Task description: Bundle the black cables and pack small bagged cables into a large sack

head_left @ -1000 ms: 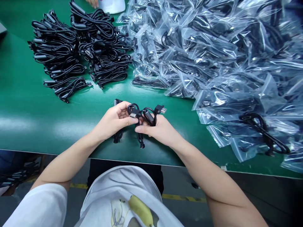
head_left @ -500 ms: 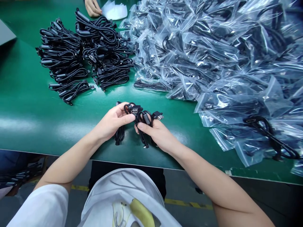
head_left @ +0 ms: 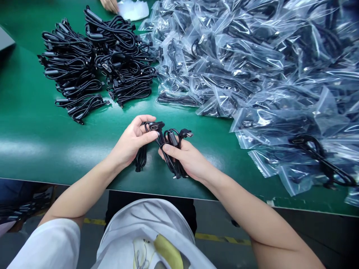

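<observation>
My right hand [head_left: 186,155] grips a coiled black USB cable [head_left: 171,160], its thumb lying across the loops. A plug of that bundle points right, above the fingers. With thumb and fingers my left hand [head_left: 137,136] pinches the black connector end [head_left: 155,127] on the upper left of the coil. Below the left hand another bundled black cable [head_left: 140,158] lies on the green table [head_left: 84,157], its top hidden behind the hand.
Stacks of coiled black cables [head_left: 75,74] lie at the back left. Clear zip bags with cables [head_left: 224,67] heap up across the right, one unbagged cable [head_left: 319,160] on top. Another person's hand [head_left: 110,5] is at the far edge, by white bags [head_left: 133,10].
The connector in my left hand has shifted slightly left and turned. My right hand has tilted the coil, so its lower loops show more. The other person's hand moved up.
</observation>
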### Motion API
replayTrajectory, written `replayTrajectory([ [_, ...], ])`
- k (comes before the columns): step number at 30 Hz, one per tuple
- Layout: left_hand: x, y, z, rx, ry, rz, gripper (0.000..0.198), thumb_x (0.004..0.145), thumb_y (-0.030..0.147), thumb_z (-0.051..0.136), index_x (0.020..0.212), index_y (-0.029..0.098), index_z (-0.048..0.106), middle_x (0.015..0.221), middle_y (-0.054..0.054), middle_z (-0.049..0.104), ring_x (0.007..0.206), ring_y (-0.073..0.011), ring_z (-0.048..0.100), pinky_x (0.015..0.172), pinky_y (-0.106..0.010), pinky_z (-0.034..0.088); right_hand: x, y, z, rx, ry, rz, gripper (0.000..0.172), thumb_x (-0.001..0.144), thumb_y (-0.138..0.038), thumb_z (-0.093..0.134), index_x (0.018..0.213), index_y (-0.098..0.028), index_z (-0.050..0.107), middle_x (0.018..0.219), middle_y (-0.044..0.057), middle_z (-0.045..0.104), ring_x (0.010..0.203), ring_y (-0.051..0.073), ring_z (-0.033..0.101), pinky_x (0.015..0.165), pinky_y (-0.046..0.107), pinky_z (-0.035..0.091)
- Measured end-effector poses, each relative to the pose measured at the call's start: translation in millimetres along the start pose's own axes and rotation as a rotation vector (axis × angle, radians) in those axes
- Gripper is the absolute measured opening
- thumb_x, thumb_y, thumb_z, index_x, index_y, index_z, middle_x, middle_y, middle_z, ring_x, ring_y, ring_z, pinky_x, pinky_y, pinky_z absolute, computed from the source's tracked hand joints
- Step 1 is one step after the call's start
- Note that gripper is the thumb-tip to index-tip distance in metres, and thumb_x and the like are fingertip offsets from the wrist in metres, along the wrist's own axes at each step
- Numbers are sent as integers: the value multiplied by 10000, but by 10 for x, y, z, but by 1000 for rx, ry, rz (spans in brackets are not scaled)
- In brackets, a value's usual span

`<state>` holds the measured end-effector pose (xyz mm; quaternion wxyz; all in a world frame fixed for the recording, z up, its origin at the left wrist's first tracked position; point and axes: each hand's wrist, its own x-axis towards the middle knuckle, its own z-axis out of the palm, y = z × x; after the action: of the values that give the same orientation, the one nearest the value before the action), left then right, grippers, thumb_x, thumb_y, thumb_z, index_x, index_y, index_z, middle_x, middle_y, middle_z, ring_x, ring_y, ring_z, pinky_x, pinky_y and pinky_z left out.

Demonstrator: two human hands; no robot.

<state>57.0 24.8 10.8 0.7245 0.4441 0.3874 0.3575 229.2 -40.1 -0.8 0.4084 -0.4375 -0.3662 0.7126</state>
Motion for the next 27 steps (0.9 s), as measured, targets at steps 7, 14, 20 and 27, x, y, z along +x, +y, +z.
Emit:
replayTrajectory([
  [7,-7,-36,-20,80,-4,38,436,745,367,847,1102,241,632,805,30,637,691,-101,575,678,-226,462,-32,-22,22,138,-46,86,459,757,-556,791,785,-179,532,602,-44,549,503,78,428,481,232,287],
  [14,-9,-10,14,101,-11,31,295,768,374,826,983,210,707,888,10,672,750,-98,575,716,-209,471,-40,-52,15,153,-68,136,469,745,-576,782,797,-167,559,552,-26,583,461,84,446,456,223,278],
  [20,-27,-24,-11,214,16,28,325,771,390,809,1016,201,709,899,-14,698,768,-134,628,763,-258,510,-32,-19,20,189,-105,136,401,773,-521,791,830,-148,656,691,39,714,627,137,632,610,250,488],
  [27,-35,-11,20,301,-23,116,449,755,322,808,1146,219,612,950,-8,648,810,-121,614,768,-245,513,40,-57,-12,270,156,-61,317,766,-431,824,897,-176,689,858,31,748,773,143,702,787,286,588],
])
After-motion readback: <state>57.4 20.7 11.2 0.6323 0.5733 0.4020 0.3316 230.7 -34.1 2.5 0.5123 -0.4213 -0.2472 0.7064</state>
